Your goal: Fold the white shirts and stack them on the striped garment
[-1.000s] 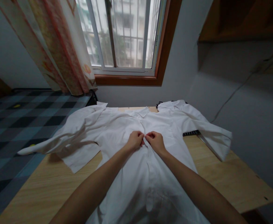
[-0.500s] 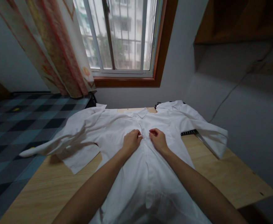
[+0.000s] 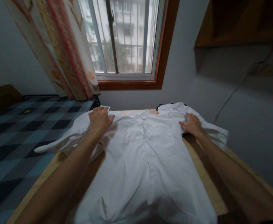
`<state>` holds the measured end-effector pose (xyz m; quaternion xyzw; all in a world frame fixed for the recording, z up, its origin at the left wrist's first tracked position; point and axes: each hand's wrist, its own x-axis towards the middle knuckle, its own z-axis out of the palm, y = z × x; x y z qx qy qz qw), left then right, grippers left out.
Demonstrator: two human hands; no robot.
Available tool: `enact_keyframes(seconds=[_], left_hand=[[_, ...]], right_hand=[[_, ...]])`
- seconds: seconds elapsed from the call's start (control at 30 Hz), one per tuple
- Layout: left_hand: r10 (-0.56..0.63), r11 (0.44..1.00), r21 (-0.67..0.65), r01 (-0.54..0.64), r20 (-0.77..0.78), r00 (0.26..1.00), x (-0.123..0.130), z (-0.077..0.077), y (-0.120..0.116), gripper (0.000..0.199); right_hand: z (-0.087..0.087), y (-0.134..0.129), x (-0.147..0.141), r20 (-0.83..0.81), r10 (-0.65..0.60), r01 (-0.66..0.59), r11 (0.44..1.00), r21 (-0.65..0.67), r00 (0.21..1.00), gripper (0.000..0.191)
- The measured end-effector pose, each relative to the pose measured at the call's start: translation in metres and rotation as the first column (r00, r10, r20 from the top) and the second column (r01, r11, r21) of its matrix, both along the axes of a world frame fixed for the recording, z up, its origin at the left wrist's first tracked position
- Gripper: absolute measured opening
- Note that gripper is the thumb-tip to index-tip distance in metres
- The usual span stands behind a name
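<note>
A white button-front shirt (image 3: 136, 155) lies spread out, front up, its collar (image 3: 143, 114) toward the window. The buttoned strip down its middle is wrinkled. My left hand (image 3: 101, 119) is over the left shoulder, fingers apart, with a shadow on the cloth beside it. Over the opposite shoulder is my right hand (image 3: 192, 124), thumb away from the fingers and nothing seen in it. Whether either palm touches the fabric, I cannot tell. The left sleeve (image 3: 49, 146) reaches over the table's side; the right sleeve (image 3: 217, 132) extends toward the wall.
Under the shirt is a light wooden table (image 3: 204, 165). A bed with checked cloth (image 3: 7, 143) adjoins it on the left. Behind are a window (image 3: 127, 40) and a patterned curtain (image 3: 63, 49). A cable (image 3: 229, 96) hangs down the right wall below a wooden shelf (image 3: 239, 31).
Both hands have left the button strip at the shirt's middle and moved apart, out to the two shoulders. Their fingers have opened. The view has shifted slightly.
</note>
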<state>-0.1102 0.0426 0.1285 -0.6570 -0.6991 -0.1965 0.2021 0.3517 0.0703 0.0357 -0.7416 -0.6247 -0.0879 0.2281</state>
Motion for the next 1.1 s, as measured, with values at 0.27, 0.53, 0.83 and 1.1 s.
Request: enact_keyframes(seconds=[0.27, 0.53, 0.83, 1.1], left_hand=[[0.059, 0.899, -0.43, -0.085, -0.072, 0.996, -0.06, 0.028, 0.0, 0.037], [-0.004, 0.995, -0.095, 0.025, 0.209, 0.978, -0.069, 0.054, 0.03, 0.043], [0.052, 0.996, -0.076, -0.044, 0.101, 0.994, -0.079, 0.041, 0.048, 0.042], [-0.578, 0.815, -0.239, 0.528, -0.27, 0.77, -0.019, -0.012, -0.004, 0.027]], right_hand=[[0.008, 0.011, 0.015, 0.059, -0.117, 0.128, 0.958, -0.255, 0.991, 0.039], [0.045, 0.029, -0.004, -0.168, -0.244, 0.245, 0.969, -0.015, 0.955, 0.034], [0.047, 0.05, -0.003, -0.17, -0.255, 0.247, 0.967, -0.062, 0.952, 0.034], [0.005, -0.012, -0.052, 0.079, 0.168, -0.178, 0.972, 0.151, 0.983, 0.04]])
